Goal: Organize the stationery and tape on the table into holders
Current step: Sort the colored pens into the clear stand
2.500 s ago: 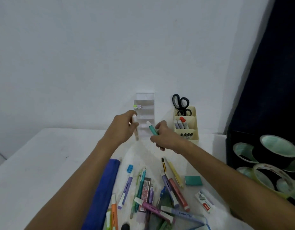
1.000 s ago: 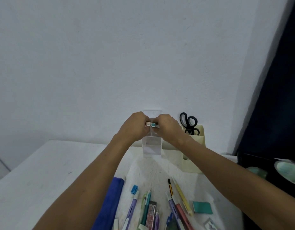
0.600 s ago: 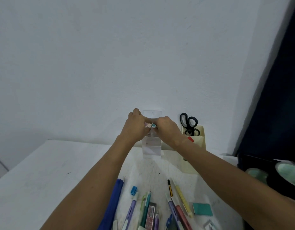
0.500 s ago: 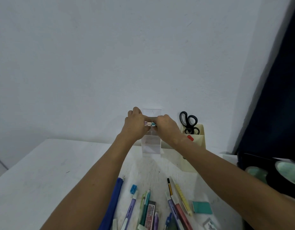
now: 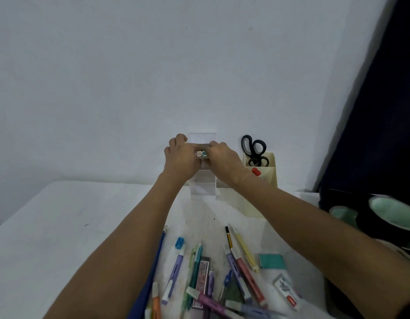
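My left hand (image 5: 181, 158) and my right hand (image 5: 224, 162) meet at an upper tier of the clear acrylic holder (image 5: 203, 188) standing against the wall. The end of a pale pink marker (image 5: 198, 153) shows at my left fingertips. A teal marker (image 5: 204, 153) shows at my right fingertips. The two lie side by side in the holder, their bodies hidden by my fingers. Loose pens and highlighters (image 5: 222, 272) lie in a pile on the white table (image 5: 61, 226) between my forearms.
A cream holder (image 5: 269, 178) right of the clear one carries black scissors (image 5: 254, 147) and a red-capped marker (image 5: 256, 172). A teal eraser (image 5: 271, 260) and a white eraser (image 5: 287, 292) lie near right. Tape rolls (image 5: 393, 216) stand far right. A blue strip (image 5: 153, 272) runs along my left forearm.
Both hands rose from above the table to the clear holder, carrying the pale and teal markers into its upper tier. Over the last half second they have barely moved.
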